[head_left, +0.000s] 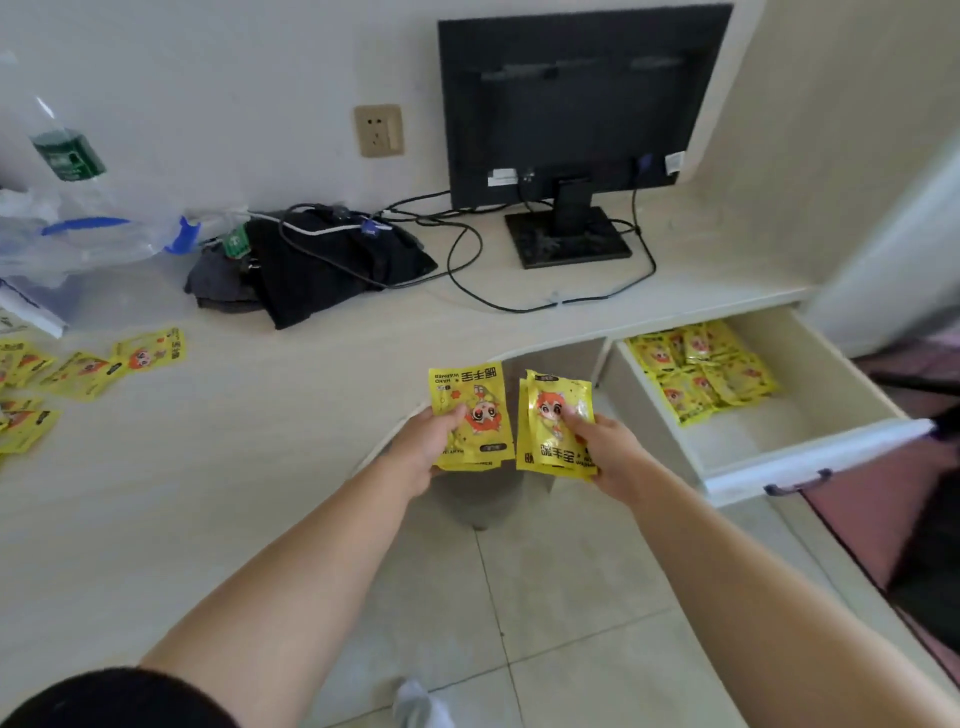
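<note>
My left hand (423, 447) grips a small stack of yellow hand-warmer packets (480, 395), thumb on top. Beside it, my right hand (605, 449) pinches another small stack of the same yellow packets (545, 415). Both stacks hang in the air past the desk's curved front edge, over the floor. To the right an open white drawer (810, 452) holds several yellow packets (701, 371) laid in rows at its back. More yellow packets (93, 369) lie scattered on the desk at the far left.
A black monitor (571, 104) on its stand sits at the back of the cream desk (234, 467), cables trailing around it. Dark folded cloth (311, 270) and clear plastic bags with a bottle (67, 208) lie at the back left. Tiled floor is below.
</note>
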